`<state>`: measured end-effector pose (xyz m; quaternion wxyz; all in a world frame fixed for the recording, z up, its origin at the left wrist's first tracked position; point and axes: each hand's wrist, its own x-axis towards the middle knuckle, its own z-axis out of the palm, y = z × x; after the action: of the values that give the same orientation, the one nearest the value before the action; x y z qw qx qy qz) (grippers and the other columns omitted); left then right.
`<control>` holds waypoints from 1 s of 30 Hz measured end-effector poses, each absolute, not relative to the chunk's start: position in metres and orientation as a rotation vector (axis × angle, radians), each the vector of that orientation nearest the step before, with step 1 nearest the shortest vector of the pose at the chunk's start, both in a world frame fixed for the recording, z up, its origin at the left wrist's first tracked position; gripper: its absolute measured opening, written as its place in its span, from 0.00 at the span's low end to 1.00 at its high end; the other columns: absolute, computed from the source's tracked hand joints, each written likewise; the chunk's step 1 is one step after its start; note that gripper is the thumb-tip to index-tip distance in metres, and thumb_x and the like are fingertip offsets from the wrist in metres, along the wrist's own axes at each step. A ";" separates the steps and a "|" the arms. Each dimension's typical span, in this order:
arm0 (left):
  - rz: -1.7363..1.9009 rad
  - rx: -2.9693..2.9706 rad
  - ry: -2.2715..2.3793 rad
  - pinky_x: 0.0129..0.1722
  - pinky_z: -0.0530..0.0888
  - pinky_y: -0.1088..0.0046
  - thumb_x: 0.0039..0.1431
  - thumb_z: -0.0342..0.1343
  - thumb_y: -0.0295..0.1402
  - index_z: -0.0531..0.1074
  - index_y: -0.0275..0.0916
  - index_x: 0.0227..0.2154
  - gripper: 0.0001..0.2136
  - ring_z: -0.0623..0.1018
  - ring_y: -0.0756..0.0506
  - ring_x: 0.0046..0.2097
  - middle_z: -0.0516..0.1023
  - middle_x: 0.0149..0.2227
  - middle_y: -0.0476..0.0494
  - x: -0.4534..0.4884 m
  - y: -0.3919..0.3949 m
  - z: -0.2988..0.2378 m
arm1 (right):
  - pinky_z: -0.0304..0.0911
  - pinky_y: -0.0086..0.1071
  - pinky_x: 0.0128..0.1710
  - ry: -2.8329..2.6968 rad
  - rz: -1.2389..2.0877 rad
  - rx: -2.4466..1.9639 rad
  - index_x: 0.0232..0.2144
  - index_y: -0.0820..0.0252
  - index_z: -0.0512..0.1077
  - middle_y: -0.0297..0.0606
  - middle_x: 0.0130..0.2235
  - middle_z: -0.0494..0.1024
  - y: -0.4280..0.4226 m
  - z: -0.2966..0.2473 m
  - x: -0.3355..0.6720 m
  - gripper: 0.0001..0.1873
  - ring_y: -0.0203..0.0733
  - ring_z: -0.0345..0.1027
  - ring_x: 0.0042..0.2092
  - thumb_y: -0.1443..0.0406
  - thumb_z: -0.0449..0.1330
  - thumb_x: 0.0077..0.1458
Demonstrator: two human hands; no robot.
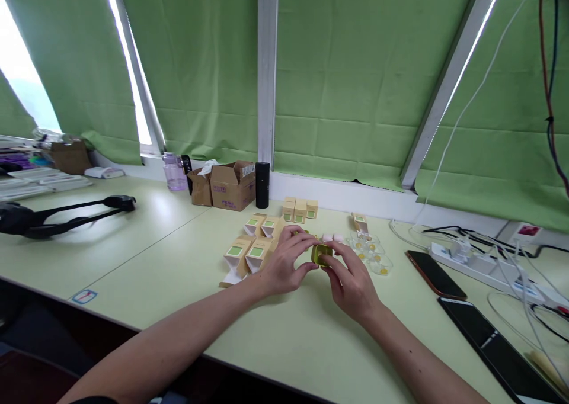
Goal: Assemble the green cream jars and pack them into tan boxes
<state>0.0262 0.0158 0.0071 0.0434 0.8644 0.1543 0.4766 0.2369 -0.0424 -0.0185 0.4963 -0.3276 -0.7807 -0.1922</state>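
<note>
My left hand point(287, 262) and my right hand point(351, 279) meet over the pale green desk point(146, 244), both gripping a small round green jar point(320, 253) between the fingertips. Just left of my left hand lie several small tan cartons with green square labels point(249, 251), some with open flaps. Three closed cartons point(300, 209) stand in a row behind. To the right of the jar lie clear plastic trays with yellow dots point(371, 255) and one more carton point(360, 221).
At the back stand open cardboard boxes point(231, 185), a black cylinder point(262, 185) and a purple bottle point(175, 172). A black headset point(66, 214) lies at left. On the right are two phones point(433, 273) point(498, 345), a power strip point(480, 265) and cables.
</note>
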 end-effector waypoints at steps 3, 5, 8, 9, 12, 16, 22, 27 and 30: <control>1.440 2.635 0.489 0.59 0.72 0.44 0.66 0.64 0.35 0.74 0.41 0.60 0.21 0.71 0.33 0.58 0.81 0.52 0.34 0.026 0.016 0.006 | 0.79 0.56 0.52 -1.895 -0.468 -0.792 0.59 0.53 0.73 0.54 0.58 0.76 -0.043 -0.018 0.237 0.22 0.58 0.75 0.59 0.74 0.57 0.67; 1.444 2.635 0.490 0.59 0.72 0.44 0.66 0.64 0.35 0.74 0.41 0.60 0.21 0.71 0.33 0.58 0.81 0.52 0.34 0.026 0.017 0.005 | 0.78 0.55 0.53 -1.902 -0.478 -0.792 0.58 0.53 0.74 0.54 0.58 0.76 -0.043 -0.017 0.236 0.21 0.58 0.75 0.59 0.75 0.57 0.67; 1.477 2.640 0.480 0.59 0.73 0.45 0.65 0.65 0.34 0.74 0.40 0.60 0.21 0.71 0.33 0.57 0.81 0.52 0.34 0.026 0.017 0.004 | 0.77 0.56 0.55 -1.915 -0.503 -0.793 0.57 0.54 0.74 0.55 0.59 0.75 -0.042 -0.017 0.235 0.21 0.58 0.73 0.61 0.76 0.56 0.67; 1.483 2.641 0.479 0.59 0.73 0.45 0.65 0.65 0.34 0.74 0.40 0.60 0.21 0.71 0.33 0.57 0.81 0.52 0.35 0.026 0.018 0.004 | 0.77 0.56 0.55 -1.916 -0.507 -0.795 0.57 0.54 0.74 0.55 0.59 0.75 -0.042 -0.017 0.235 0.21 0.59 0.73 0.61 0.76 0.56 0.67; 1.455 2.648 0.497 0.59 0.73 0.45 0.66 0.65 0.35 0.74 0.40 0.60 0.21 0.71 0.33 0.57 0.81 0.52 0.34 0.026 0.018 0.004 | 0.78 0.56 0.53 -1.910 -0.487 -0.807 0.57 0.54 0.74 0.54 0.59 0.75 -0.042 -0.017 0.235 0.20 0.58 0.74 0.60 0.74 0.56 0.68; 1.422 2.654 0.509 0.59 0.72 0.44 0.67 0.64 0.37 0.72 0.41 0.63 0.23 0.71 0.33 0.58 0.80 0.52 0.34 0.026 0.017 0.004 | 0.78 0.55 0.54 -1.898 -0.402 -0.820 0.58 0.53 0.72 0.53 0.59 0.76 -0.043 -0.019 0.236 0.19 0.57 0.74 0.61 0.73 0.55 0.69; 1.421 2.667 0.474 0.59 0.71 0.43 0.64 0.63 0.34 0.63 0.42 0.67 0.30 0.68 0.31 0.58 0.78 0.57 0.32 0.023 0.014 0.009 | 0.78 0.49 0.51 -1.667 -0.055 -0.932 0.53 0.54 0.72 0.50 0.57 0.79 -0.042 -0.023 0.233 0.10 0.53 0.77 0.56 0.63 0.57 0.72; 1.401 2.747 0.460 0.62 0.69 0.44 0.61 0.66 0.29 0.62 0.42 0.67 0.32 0.67 0.31 0.61 0.75 0.60 0.34 0.023 0.011 0.009 | 0.76 0.38 0.38 -1.475 0.309 -1.010 0.40 0.55 0.72 0.38 0.37 0.80 -0.040 -0.021 0.232 0.14 0.43 0.76 0.37 0.53 0.57 0.72; 1.396 2.746 0.502 0.62 0.70 0.45 0.62 0.66 0.28 0.64 0.43 0.67 0.31 0.66 0.32 0.61 0.75 0.61 0.34 0.025 0.011 0.006 | 0.72 0.36 0.34 -1.411 0.431 -1.037 0.36 0.55 0.70 0.35 0.32 0.79 -0.041 -0.019 0.230 0.20 0.42 0.73 0.32 0.48 0.56 0.72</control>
<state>0.0249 0.0114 0.0060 0.0101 0.8798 0.1609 0.4472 0.2299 -0.0414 -0.0186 0.6205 -0.4509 -0.6136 0.1876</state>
